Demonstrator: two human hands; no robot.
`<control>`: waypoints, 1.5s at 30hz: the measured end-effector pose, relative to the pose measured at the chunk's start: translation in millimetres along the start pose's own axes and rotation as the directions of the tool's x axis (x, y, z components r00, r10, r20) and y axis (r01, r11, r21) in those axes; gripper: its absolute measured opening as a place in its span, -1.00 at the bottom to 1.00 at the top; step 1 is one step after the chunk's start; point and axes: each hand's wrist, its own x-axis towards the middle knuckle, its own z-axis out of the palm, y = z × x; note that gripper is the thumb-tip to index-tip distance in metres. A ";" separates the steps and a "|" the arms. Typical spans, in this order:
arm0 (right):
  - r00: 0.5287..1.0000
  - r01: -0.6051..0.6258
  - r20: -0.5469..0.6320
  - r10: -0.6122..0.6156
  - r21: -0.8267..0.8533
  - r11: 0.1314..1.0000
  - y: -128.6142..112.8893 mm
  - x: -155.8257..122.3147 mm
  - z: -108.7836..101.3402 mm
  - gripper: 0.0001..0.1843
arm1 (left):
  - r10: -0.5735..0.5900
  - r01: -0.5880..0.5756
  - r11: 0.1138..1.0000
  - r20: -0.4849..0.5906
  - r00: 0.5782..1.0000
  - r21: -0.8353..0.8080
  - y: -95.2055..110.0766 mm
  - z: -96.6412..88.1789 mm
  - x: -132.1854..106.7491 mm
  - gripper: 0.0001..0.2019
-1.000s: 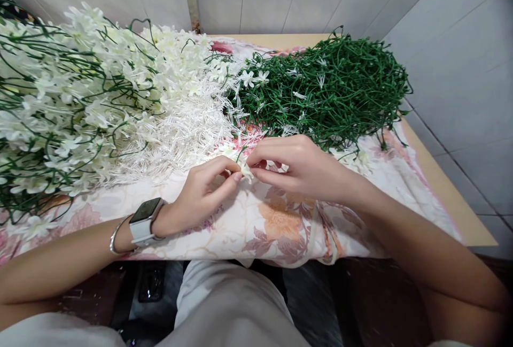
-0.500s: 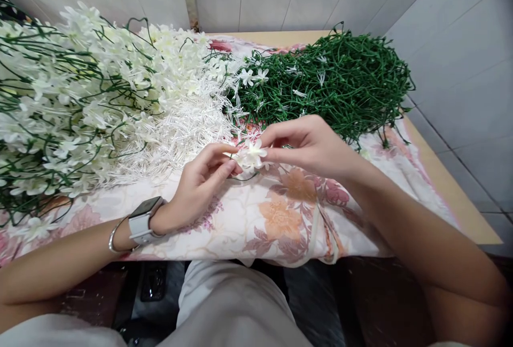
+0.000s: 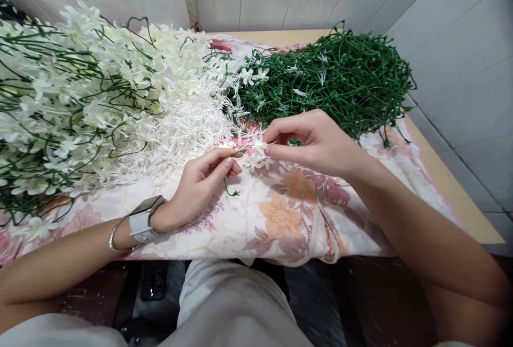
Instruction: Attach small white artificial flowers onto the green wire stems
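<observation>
Your left hand (image 3: 197,182) pinches a green stem (image 3: 231,192), its loose end dangling below your fingers. Your right hand (image 3: 316,143) has thumb and index closed on the white blossoms (image 3: 257,148) at the other end, just above the floral cloth (image 3: 280,218). Finished-looking flower pile (image 3: 84,95) left, white stamens (image 3: 160,136) beside it, heap of green stalks (image 3: 336,85) behind your right hand.

On its wrist the left hand (image 3: 208,181) wears a watch (image 3: 143,222) with a dark, squarish face and a pale grey band. At the watch's eight o'clock sits a thin silver bangle (image 3: 113,236). White clothing (image 3: 236,304) fills six o'clock, with a white sleeve (image 3: 60,331) towards eight.
</observation>
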 end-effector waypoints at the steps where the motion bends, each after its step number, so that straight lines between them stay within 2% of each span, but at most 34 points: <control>1: 1.000 0.011 0.001 -0.011 -0.015 1.000 -0.9 -0.6 0.5 -0.87 | 0.000 0.000 1.000 0.008 1.000 0.009 -0.5 -0.1 -0.2 -0.82; 13: 0.993 0.114 0.009 -0.114 -0.083 0.990 -5.2 -2.4 5.5 -0.88 | -0.014 0.012 0.998 0.031 0.999 0.062 -2.3 -1.4 -0.4 -0.81; 18: 0.996 0.093 0.004 -0.093 -0.148 0.985 -6.1 -2.9 6.3 -0.84 | -0.012 0.010 0.997 0.033 0.999 0.080 -1.3 -0.4 -2.0 -0.81; 22: 0.996 0.092 0.017 -0.090 -0.182 0.979 -5.4 -3.0 6.1 -0.82 | 0.012 -0.019 0.986 0.040 0.999 0.168 -2.0 -0.1 -3.2 -0.80; 27: 0.988 0.151 0.065 -0.142 -0.169 0.974 -1.0 -2.7 8.5 -0.83 | 0.049 -0.076 0.948 0.093 0.994 0.308 -5.5 -0.7 -2.8 -0.78; 32: 0.983 0.156 0.120 -0.140 -0.136 0.978 1.7 -2.4 12.9 -0.86 | 0.109 -0.172 0.868 0.158 0.981 0.466 -4.1 0.3 -2.9 -0.79; 41: 0.965 0.144 0.239 -0.112 -0.121 0.982 5.3 -1.1 17.1 -0.86 | -0.003 -0.149 0.833 0.273 0.962 0.533 -3.0 0.2 -2.9 -0.77; 45: 0.958 0.142 0.265 -0.106 -0.124 0.982 8.0 -0.7 17.7 -0.85 | 0.001 -0.171 0.814 0.294 0.956 0.555 -0.8 1.0 -2.7 -0.79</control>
